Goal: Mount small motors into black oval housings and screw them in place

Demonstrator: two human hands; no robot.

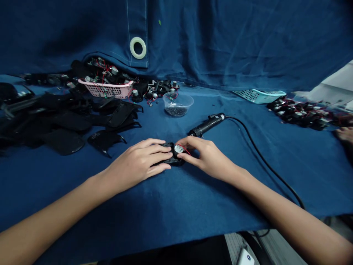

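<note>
A small black plastic housing (pixel 176 161) lies on the blue cloth in front of me. My left hand (pixel 143 158) spans its left part, thumb along the near side and fingers over the top, holding it against the cloth. Between the thumb and fingers of my right hand (pixel 200 152) is a small round motor (pixel 179 148) with a white face and a red wire, at the housing's right end. My fingers cover much of the housing, so its inside is mostly hidden. Just beyond my right hand lies a black electric screwdriver (pixel 206 125), its tip hidden.
A clear plastic bowl (pixel 178 104) of tiny dark screws stands beyond my hands. Black plastic shells (pixel 66 125) pile up at left, by a pink basket (pixel 107 89) of wired parts. A teal basket (pixel 257 95) and more wired parts (pixel 300 113) are at right, near another person's hand (pixel 344 134).
</note>
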